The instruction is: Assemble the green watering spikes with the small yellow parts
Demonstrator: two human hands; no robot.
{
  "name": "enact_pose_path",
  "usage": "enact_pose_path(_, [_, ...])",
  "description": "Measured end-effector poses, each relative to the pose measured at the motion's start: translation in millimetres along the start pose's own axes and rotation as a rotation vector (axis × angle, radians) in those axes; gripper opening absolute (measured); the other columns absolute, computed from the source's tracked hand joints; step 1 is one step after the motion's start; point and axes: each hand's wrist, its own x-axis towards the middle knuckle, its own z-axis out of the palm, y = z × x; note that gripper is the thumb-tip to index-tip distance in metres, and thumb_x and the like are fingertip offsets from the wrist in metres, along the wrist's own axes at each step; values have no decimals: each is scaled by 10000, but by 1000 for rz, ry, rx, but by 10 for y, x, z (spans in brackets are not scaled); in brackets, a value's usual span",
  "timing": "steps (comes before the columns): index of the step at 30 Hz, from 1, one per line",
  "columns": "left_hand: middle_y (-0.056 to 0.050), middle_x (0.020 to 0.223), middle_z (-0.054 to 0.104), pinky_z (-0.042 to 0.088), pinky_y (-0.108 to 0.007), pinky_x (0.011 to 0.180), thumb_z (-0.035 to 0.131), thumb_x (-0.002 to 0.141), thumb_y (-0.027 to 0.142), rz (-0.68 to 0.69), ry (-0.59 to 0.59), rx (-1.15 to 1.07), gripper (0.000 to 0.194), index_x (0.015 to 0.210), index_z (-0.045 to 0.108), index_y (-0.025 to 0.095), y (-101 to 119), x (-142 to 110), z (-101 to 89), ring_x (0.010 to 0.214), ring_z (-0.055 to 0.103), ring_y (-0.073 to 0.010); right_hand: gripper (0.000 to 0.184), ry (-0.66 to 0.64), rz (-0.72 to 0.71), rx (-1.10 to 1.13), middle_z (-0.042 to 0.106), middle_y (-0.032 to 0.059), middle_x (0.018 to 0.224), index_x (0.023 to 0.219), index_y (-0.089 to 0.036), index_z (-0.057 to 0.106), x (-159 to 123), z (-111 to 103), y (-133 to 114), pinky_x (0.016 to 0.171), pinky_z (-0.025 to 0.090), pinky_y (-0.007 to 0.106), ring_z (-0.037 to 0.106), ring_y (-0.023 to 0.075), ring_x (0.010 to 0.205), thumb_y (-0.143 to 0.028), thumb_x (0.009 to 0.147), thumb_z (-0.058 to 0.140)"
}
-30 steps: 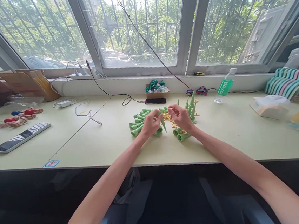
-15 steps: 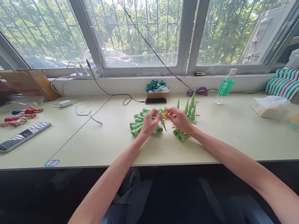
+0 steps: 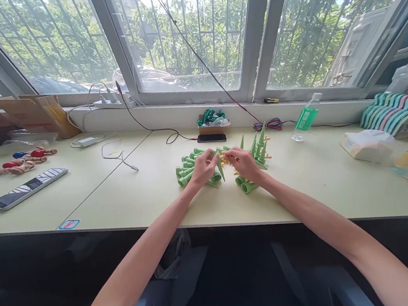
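Observation:
Between the fingers of my left hand [image 3: 205,167] is a green plastic cone [image 3: 221,169], its pointed end hanging down. My right hand [image 3: 243,162] pinches a small yellow piece [image 3: 225,155] close against the cone's upper part; whether the two are joined is too small to tell. A pile of hollow green cones [image 3: 185,172] lies by my left hand, partly covered by it. Beyond my right hand stand several upright green cones [image 3: 261,142] with yellow pegs on their sides. Two more green cones [image 3: 246,186] lie beneath my right wrist.
A phone [image 3: 211,138] lies behind the pile, before a small box [image 3: 212,130]. On the right are a water bottle [image 3: 305,118], a tissue pack [image 3: 367,146] and pastel racks [image 3: 395,113]. A cable [image 3: 119,156], a flat white device [image 3: 27,189] and wooden toys [image 3: 28,162] occupy the left.
My right fingers have shifted slightly left, bringing the yellow piece nearer the cone. My left hand keeps its hold on the cone, and the view has moved a little.

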Motion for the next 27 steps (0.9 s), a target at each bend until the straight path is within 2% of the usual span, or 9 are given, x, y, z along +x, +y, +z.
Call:
enact_pose_path(9, [10,685,509,382,-238,558,539,920,421,0,-23,16,249,839,543,185,13,-8,-11,635,487,-126,285,-16,-34,-6,626,44,791,970,-180,685,0,33,33,672,456,284,574,156,695,-358,1007,466])
enact_pose_path(27, [1,730,572,441,-255,637,538,913,427,29,-49,58,241,900,560,187,44,-20,-14,700,560,-148,310,-94,-43,-14,614,55,795,876,-191,597,-24,62,62,666,442,298,559,177,715,-402,1015,417])
